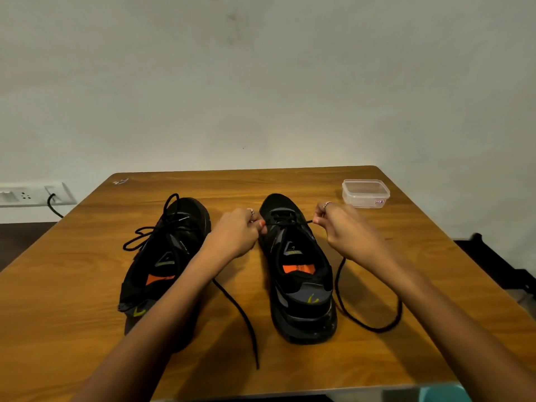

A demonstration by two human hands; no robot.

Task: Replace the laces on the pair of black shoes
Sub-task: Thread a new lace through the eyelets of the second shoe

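Here, a person's left hand (237, 232) and right hand (338, 224) each pinch one run of a black lace (368, 322) between thumb and fingers, drawing it taut sideways across the front eyelets of the right-hand black running shoe (298, 274), apparently to even out the two ends before lacing further up. That shoe stands upright on the wooden table (87, 300), toe pointing away from the camera, which keeps the eyelets facing the wearer. The lace's free tails trail back toward the near edge, one past each side of the shoe. Just beside it, the left-hand black running shoe (162, 262) leans slightly outward with its own lace (150, 230) threaded and lying in loose loops over the tongue, untied. Orange insole patches show inside both shoes; their printing is too small to read. A clear lidded plastic container (366, 193) sits near the far right corner, its small pink-bordered sticker illegible.
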